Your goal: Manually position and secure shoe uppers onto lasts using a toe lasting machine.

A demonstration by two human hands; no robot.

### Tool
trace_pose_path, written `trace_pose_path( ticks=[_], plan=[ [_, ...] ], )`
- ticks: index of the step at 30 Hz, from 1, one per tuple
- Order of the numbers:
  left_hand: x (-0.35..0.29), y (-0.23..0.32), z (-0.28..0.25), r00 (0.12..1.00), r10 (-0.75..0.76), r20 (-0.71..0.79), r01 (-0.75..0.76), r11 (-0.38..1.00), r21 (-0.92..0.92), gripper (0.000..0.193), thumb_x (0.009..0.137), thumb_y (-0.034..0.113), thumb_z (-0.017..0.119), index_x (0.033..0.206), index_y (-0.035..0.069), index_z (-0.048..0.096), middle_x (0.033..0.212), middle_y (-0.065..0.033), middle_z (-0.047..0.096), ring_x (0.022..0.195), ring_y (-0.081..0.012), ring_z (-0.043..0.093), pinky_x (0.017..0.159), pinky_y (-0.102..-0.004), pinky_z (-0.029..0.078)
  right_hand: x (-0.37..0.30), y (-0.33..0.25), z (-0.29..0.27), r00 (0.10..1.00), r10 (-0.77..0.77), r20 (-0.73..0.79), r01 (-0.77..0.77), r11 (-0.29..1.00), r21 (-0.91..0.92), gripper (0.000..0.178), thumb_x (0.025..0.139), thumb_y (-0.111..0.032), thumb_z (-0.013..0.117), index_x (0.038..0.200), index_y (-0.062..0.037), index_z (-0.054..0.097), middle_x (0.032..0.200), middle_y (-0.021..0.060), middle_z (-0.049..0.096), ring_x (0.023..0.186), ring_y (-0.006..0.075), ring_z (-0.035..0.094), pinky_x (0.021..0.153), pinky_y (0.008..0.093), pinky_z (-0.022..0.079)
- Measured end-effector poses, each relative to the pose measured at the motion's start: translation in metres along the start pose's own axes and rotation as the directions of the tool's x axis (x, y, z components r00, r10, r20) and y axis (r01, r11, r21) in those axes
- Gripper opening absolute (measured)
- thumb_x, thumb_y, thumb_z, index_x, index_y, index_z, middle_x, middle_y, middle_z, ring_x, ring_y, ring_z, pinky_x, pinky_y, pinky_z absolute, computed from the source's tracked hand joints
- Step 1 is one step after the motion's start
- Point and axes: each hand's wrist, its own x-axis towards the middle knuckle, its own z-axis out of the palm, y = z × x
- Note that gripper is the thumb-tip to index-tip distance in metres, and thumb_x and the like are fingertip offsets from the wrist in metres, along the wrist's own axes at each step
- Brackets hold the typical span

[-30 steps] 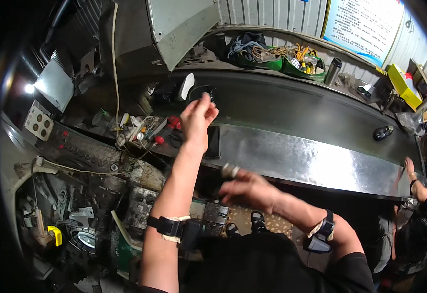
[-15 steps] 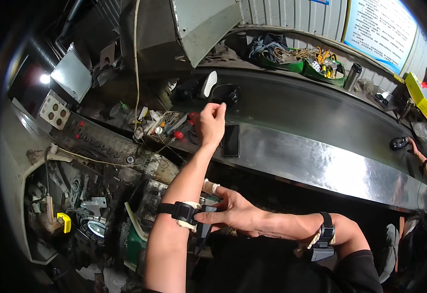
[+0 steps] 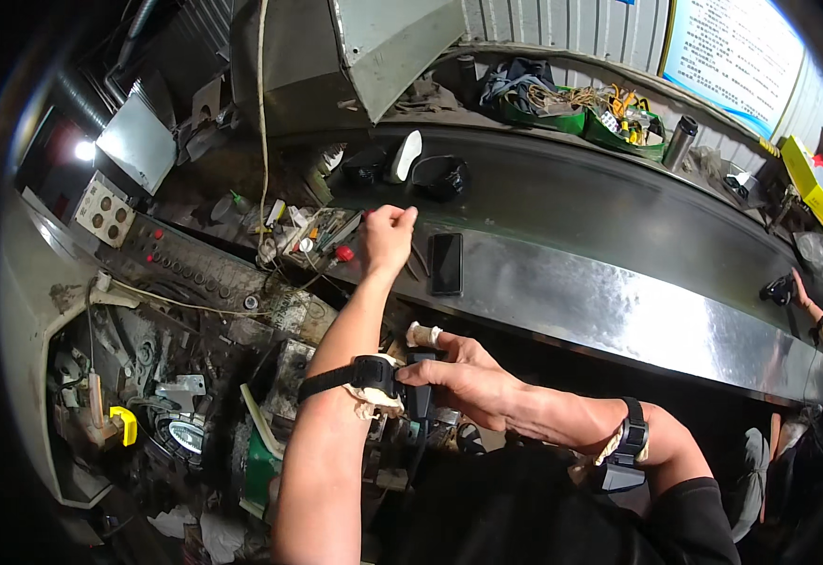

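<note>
My left hand [image 3: 390,240] is raised in a loose fist over the near edge of the bench, with nothing visible in it. Around my left forearm runs a black strap [image 3: 331,379] with cream cloth padding [image 3: 380,407] under it. My right hand [image 3: 472,381] grips the black box-shaped device [image 3: 419,388] on that strap, thumb on top. One right finger wears a cream wrapping [image 3: 422,334]. A dark phone [image 3: 446,264] lies on the metal ledge beside my left hand. Beyond it are a white-soled shoe [image 3: 406,156] and a glossy black rounded object [image 3: 440,176].
A dark conveyor belt [image 3: 600,221] runs across behind a shiny metal ledge [image 3: 609,315]. At far right, a co-worker's hand [image 3: 800,290] holds a black shoe-like object [image 3: 777,289]. Tools and a red knob [image 3: 343,253] lie left of my hand. A cord [image 3: 263,122] hangs nearby.
My left hand has shifted a little left and down, its forearm turning. My right hand and the strapped device have moved slightly right and up. The co-worker's black object has tilted.
</note>
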Motion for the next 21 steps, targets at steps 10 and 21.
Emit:
trace_pose_path(
  ticks=[10,21],
  plan=[
    [0.021,0.047,-0.018,0.776,-0.586,0.234,0.462,0.276,-0.843,0.020,0.094,0.025,0.068,0.085,0.009,0.060,0.079,-0.0001,0.064,0.073,-0.0127,0.063,0.078,-0.0308,0.058,-0.031,-0.007,0.029,0.986,-0.119,0.119,0.148,0.948,-0.283,0.097,0.078,-0.014,0.083,0.151,0.0029,0.021,0.103,0.0106,0.063,0.091,0.0110,0.062,0.080,0.0257,0.052],
    [-0.012,0.180,-0.188,0.907,-0.025,0.421,0.189,-0.868,-0.459,0.020,0.089,0.011,0.058,0.071,0.001,0.060,0.067,-0.0072,0.058,0.070,-0.0203,0.060,0.075,-0.0410,0.058,-0.031,0.003,-0.013,0.864,-0.285,0.415,0.464,0.771,-0.437,0.073,0.092,-0.003,0.061,0.153,-0.0083,0.022,0.100,0.0089,0.069,0.088,0.0131,0.065,0.079,0.0306,0.053]
  ],
)
